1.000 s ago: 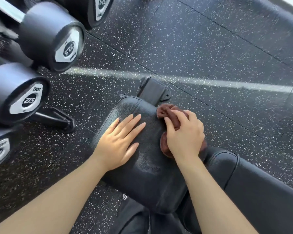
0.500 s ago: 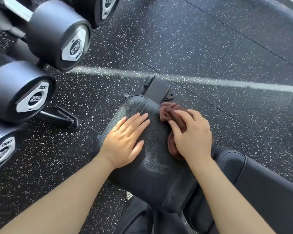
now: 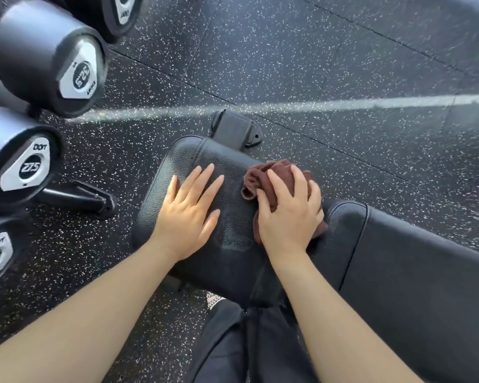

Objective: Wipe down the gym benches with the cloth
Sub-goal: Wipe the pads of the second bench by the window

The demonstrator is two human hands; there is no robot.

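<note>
Fingers [image 3: 205, 178] of the left hand [image 3: 187, 214] are held straight and slightly fanned, and the palm is laid flat on the black seat pad [image 3: 177, 161] of the gym bench; nothing is held in it. The right hand [image 3: 288, 217] is set just beside it, its fingers curved over and around a bunched dark brown cloth [image 3: 274, 172], which is gripped and pressed down onto the right part of the seat pad, close to the gap where the long back pad [image 3: 415, 261] begins. A crumpled fold of the cloth is seen ahead of the fingertips and a smaller part under the heel of the hand. The two hands are kept near each other but apart. A black bench foot [image 3: 234, 129] is seen beyond the far end of the seat pad, resting on the speckled rubber floor [image 3: 315, 59], which is crossed by a pale line [image 3: 385, 102]. Round black dumbbells are racked at the left, one end cap marked 32.5 [image 3: 79, 76] and another 27.5 [image 3: 28, 167]. Dark trousers [image 3: 246, 344] are visible between the forearms.
</note>
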